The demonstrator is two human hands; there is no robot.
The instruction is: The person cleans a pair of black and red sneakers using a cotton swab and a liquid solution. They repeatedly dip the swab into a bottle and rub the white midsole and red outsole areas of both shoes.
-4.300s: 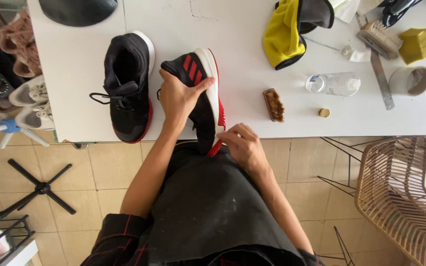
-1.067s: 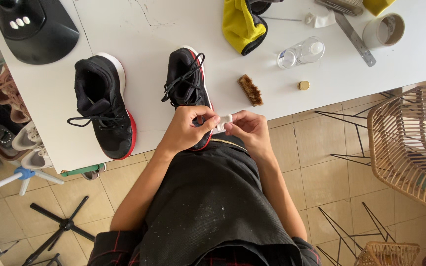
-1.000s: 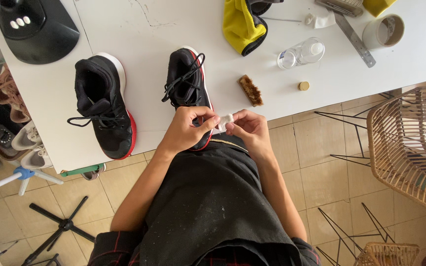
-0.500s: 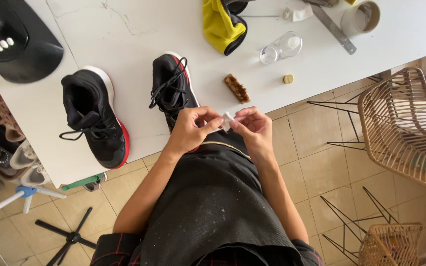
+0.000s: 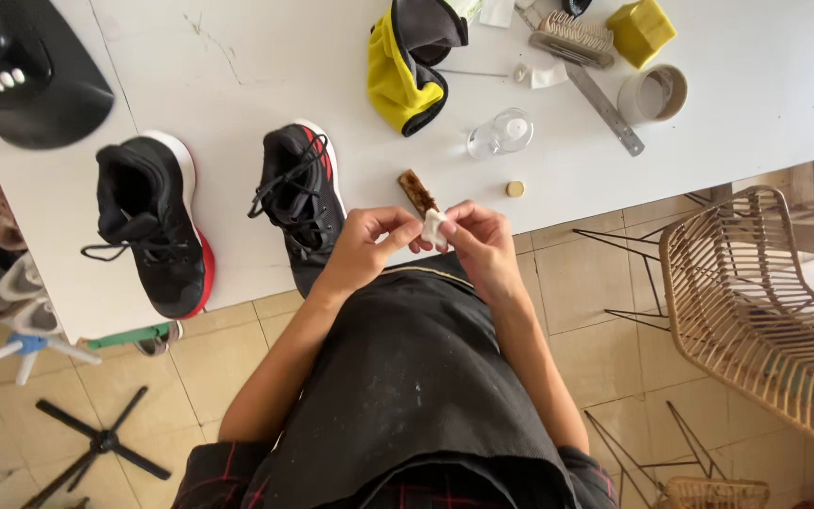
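Hands shifted right, both hands (image 5: 426,240) pinching white wad (image 5: 433,226)

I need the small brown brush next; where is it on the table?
In the head view, the brown brush lies near the table's front edge, between the right-hand black shoe and a small cork-coloured cap.

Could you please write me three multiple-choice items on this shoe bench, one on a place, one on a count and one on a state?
1. Where does the small brown brush lie?
A. On the floor
B. On the white table, beside the nearer black shoe
C. On the wicker chair

2. How many black shoes stand on the table?
A. Two
B. One
C. Four

3. How is the small white wad held?
A. It lies loose on the table
B. In one hand
C. Pinched between left hand and right hand

Answers: 1 B, it rests near the table edge. 2 A, the second shoe stands further left. 3 C, both hands' fingertips meet on it.
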